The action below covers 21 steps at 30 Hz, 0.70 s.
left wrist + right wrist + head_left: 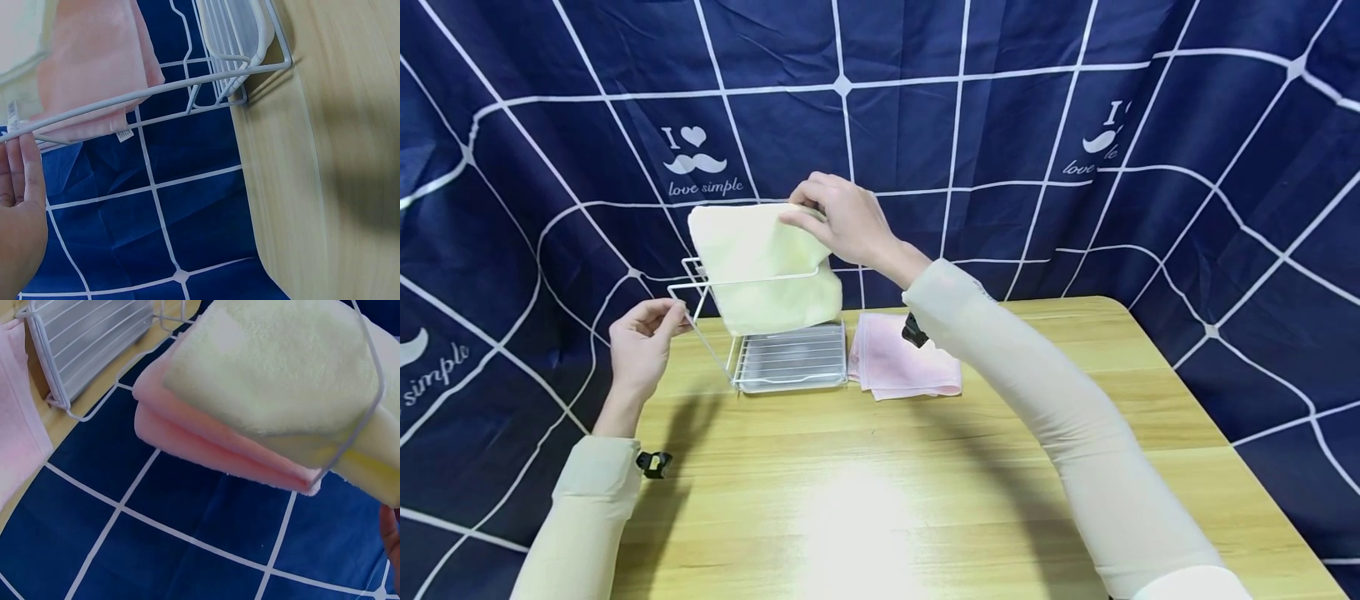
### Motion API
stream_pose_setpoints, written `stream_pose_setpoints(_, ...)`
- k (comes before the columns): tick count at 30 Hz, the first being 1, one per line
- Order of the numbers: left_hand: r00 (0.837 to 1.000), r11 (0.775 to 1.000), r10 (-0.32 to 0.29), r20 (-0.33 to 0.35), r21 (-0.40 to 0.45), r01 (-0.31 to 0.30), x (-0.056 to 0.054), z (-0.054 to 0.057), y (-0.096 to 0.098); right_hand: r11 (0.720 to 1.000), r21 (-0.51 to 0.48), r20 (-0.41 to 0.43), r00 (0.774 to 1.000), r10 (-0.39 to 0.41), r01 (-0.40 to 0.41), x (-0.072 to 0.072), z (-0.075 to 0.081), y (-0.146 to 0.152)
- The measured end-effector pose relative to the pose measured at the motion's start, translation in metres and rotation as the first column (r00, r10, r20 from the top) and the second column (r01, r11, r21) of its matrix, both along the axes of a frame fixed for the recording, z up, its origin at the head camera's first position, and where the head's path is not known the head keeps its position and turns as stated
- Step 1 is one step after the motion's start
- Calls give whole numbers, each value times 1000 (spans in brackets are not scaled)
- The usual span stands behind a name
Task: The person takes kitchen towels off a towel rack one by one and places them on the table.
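A yellow towel (760, 250) hangs in the upper part of a white wire rack (187, 82), partly behind its front bar. My right hand (850, 221) pinches the towel's upper right corner between thumb and fingers. On the left, my left hand (643, 342) grips the rack's side wire at its upper end, thumb against the fingers. Behind the yellow towel, a folded pink towel (187, 440) shows in both wrist views; the head view hides it.
Low on the rack, a wire shelf lies over a grey tray (793, 350). Just right of it, another folded pink towel (902, 358) lies flat on the wooden table (760, 467). A dark blue curtain (910, 142) with white lines hangs close behind.
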<state>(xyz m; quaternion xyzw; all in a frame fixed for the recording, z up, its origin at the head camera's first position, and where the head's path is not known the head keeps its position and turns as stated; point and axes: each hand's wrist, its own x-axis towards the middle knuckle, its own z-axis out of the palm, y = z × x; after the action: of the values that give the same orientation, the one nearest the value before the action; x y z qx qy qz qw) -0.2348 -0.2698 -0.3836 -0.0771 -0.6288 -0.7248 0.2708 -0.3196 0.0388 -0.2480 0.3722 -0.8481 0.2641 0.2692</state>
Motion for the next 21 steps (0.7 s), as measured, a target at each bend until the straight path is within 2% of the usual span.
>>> stream_pose_setpoints(12,1000,1000,8,9,-7,-8,-1,0,0,996,-90,17,1000,-1,2,-2,6,18)
stream_pose_setpoints(21,1000,1000,4,6,-12,-4,-3,1,-1,982,-188,34,999,-1,8,-2,13,27)
